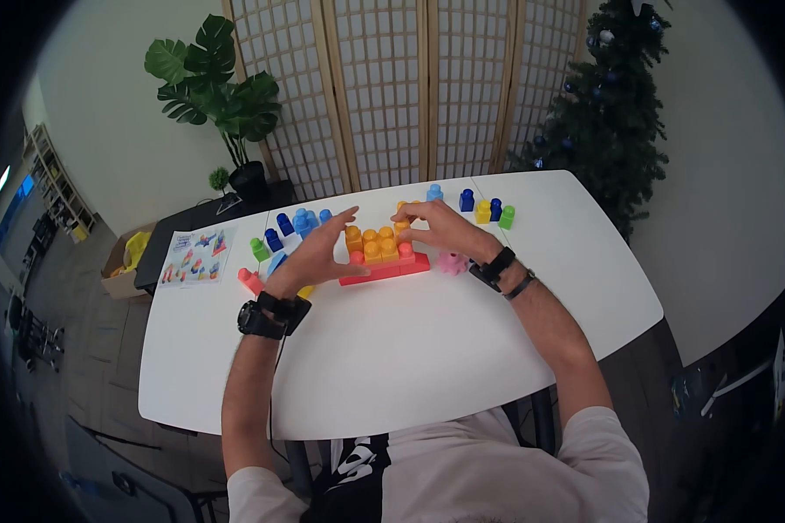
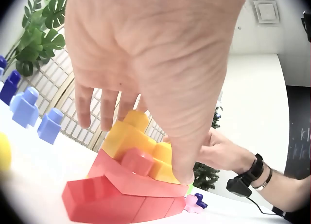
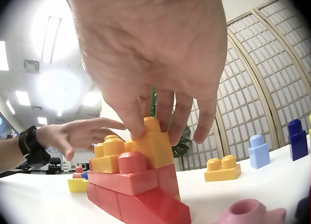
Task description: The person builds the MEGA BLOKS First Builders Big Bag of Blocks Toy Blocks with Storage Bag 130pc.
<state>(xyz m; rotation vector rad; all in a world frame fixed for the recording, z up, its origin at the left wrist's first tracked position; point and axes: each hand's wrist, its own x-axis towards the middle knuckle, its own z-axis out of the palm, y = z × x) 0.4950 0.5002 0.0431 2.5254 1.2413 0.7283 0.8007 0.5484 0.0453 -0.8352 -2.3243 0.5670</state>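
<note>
A stack of toy building blocks stands on the white table in front of me. Its base is red blocks (image 1: 384, 274), sloped at both ends, with orange-yellow blocks (image 1: 378, 251) on top. My right hand (image 1: 449, 228) pinches a taller orange block (image 3: 158, 149) at the stack's right end, thumb on the near side and fingers behind. On the other side, my left hand (image 1: 310, 260) is spread with straight fingers, its thumb close to the red layer. A pink flower-shaped block (image 1: 453, 263) lies beside my right wrist.
Several blue blocks (image 1: 305, 222) and a green one (image 1: 259, 250) stand at the back left. Behind the stack sits a low orange block (image 3: 222, 171). More blocks, including a yellow one (image 1: 483, 211), line the back right. A picture sheet (image 1: 196, 257) lies at the left edge.
</note>
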